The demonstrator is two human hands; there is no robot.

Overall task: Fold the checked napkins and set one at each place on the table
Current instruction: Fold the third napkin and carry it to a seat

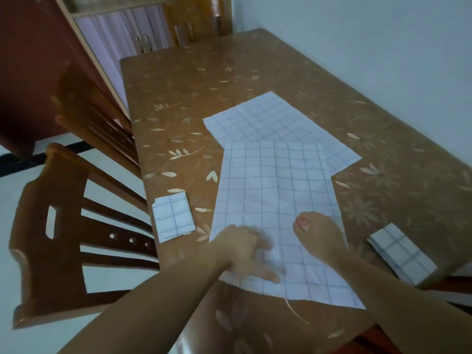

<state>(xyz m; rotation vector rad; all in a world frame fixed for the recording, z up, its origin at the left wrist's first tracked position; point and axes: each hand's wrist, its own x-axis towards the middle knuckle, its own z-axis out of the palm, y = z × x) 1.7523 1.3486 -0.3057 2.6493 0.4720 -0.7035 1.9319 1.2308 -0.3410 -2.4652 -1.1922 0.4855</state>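
Observation:
A white napkin with blue checks (275, 190) lies spread flat near the front of the brown table (204, 72). My left hand (246, 254) lies on its near left part, fingers spread and blurred. My right hand (319, 235) rests on its near right part with the fingers bent toward the cloth. A second unfolded checked napkin (268, 118) lies behind it, partly covered. One folded napkin (173, 217) sits at the table's left edge, another folded napkin (403, 252) at the right front edge.
Two wooden chairs stand along the left side, the nearer chair (66, 226) close to my left arm. Another chair (201, 19) stands at the far end by a cabinet (122, 37). A pale wall runs along the table's right side.

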